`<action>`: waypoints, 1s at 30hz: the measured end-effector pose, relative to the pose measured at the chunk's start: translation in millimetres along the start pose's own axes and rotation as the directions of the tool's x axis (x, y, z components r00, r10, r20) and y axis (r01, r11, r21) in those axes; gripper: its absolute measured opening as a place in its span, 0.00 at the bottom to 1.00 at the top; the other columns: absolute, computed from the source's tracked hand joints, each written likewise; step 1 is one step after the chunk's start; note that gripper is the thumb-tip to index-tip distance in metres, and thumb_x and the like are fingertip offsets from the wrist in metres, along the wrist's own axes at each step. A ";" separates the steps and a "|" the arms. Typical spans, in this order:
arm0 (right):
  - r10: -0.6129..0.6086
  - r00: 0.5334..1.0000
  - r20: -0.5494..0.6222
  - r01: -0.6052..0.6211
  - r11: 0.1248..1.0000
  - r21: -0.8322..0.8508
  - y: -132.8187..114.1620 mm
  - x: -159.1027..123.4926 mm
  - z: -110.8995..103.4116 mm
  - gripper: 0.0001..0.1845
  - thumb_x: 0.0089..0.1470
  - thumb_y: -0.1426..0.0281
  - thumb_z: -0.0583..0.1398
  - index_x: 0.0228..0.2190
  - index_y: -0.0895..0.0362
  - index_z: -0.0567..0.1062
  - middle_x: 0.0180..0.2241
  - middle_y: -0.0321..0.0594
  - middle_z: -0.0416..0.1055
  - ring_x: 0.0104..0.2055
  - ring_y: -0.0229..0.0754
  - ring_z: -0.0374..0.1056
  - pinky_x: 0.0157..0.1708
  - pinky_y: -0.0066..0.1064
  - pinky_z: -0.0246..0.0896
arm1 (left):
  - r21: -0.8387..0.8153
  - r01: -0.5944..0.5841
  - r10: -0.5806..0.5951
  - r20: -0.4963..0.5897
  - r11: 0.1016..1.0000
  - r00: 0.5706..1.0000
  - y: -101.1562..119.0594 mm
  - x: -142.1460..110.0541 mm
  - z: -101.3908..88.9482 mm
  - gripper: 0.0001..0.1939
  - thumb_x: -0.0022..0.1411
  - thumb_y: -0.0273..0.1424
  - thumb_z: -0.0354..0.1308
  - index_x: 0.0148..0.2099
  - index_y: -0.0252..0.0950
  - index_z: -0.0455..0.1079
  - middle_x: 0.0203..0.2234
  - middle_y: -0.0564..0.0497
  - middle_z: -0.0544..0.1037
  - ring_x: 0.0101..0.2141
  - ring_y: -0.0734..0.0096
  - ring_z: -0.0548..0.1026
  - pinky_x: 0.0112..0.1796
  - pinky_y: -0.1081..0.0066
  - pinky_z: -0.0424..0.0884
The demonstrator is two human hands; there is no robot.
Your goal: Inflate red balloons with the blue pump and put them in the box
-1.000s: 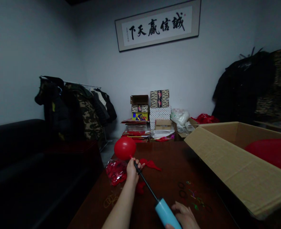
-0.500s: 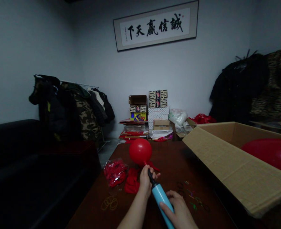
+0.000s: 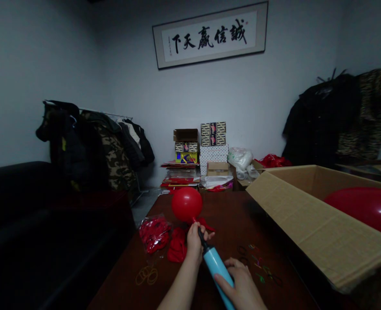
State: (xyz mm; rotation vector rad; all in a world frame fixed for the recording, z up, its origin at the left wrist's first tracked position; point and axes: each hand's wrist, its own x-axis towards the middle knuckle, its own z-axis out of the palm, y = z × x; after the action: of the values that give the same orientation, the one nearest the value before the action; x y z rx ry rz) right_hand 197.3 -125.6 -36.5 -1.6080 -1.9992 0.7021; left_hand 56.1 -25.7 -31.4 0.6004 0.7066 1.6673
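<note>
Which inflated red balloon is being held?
The smaller balloon, in the left hand at the tip of the blue pump; the larger balloon lies in the cardboard box.

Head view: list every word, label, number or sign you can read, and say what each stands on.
"誠信贏天下" (read right to left): on the framed scroll.
Small writing and red seal, same scroll: too small to read.
Right patterned box: pink-marked print, too blurred to read.
Yellow box: print too small to read.
Light-blue pump, red balloon: no lettering visible.
</note>
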 end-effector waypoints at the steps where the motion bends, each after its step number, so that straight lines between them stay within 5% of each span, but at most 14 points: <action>1: 0.004 1.000 -0.002 -0.004 1.000 -0.010 -1.3 0.4 -1.5 0.25 0.52 0.51 0.52 0.36 0.56 0.78 0.48 0.46 0.68 0.54 0.51 0.60 0.57 0.41 0.45 | -0.001 -0.005 0.005 -0.006 1.000 1.000 1.8 1.2 0.6 0.14 0.53 0.40 0.58 0.30 0.38 0.58 0.15 0.62 0.65 0.13 0.82 0.59 0.31 0.62 0.74; 7: -0.004 0.999 0.043 0.007 0.997 -0.072 -2.9 -6.3 -7.9 0.26 0.51 0.49 0.52 0.36 0.56 0.77 0.52 0.48 0.66 0.60 0.56 0.54 0.61 0.51 0.36 | -0.011 -0.074 0.073 -0.049 0.997 0.996 25.1 12.3 -1.5 0.11 0.53 0.37 0.57 0.31 0.38 0.58 0.15 0.62 0.63 0.13 0.82 0.59 0.29 0.63 0.73; 15: -0.036 0.996 0.083 0.047 0.990 -0.136 23.4 -23.7 3.0 0.25 0.44 0.46 0.57 0.31 0.54 0.78 0.51 0.47 0.68 0.60 0.60 0.53 0.60 0.58 0.34 | 0.007 -0.140 0.140 -0.125 0.990 0.982 65.1 28.8 -28.0 0.09 0.53 0.33 0.56 0.31 0.38 0.57 0.17 0.62 0.63 0.14 0.82 0.60 0.25 0.70 0.70; 22: -0.052 0.992 0.113 0.065 0.990 -0.122 39.1 -26.3 12.8 0.32 0.42 0.40 0.56 0.28 0.55 0.79 0.51 0.49 0.68 0.60 0.63 0.53 0.59 0.61 0.36 | -0.012 -0.134 0.131 -0.163 0.991 0.978 56.0 23.4 -39.8 0.11 0.51 0.34 0.58 0.31 0.38 0.57 0.17 0.61 0.62 0.14 0.81 0.59 0.15 0.79 0.57; 30: -0.058 0.994 0.097 0.067 0.993 -0.092 40.0 -29.4 11.2 0.31 0.42 0.40 0.56 0.25 0.54 0.79 0.51 0.49 0.69 0.60 0.62 0.54 0.59 0.60 0.33 | -0.025 -0.105 0.100 -0.149 0.994 0.984 54.2 16.3 -29.6 0.12 0.51 0.35 0.58 0.31 0.38 0.57 0.17 0.61 0.61 0.13 0.83 0.57 0.14 0.80 0.49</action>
State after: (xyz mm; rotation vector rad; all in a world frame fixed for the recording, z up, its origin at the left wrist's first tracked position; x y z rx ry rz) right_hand 225.2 -148.2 -72.5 -1.5844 -2.1711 0.6798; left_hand -4.6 -21.7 -12.0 0.5005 0.7643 1.8294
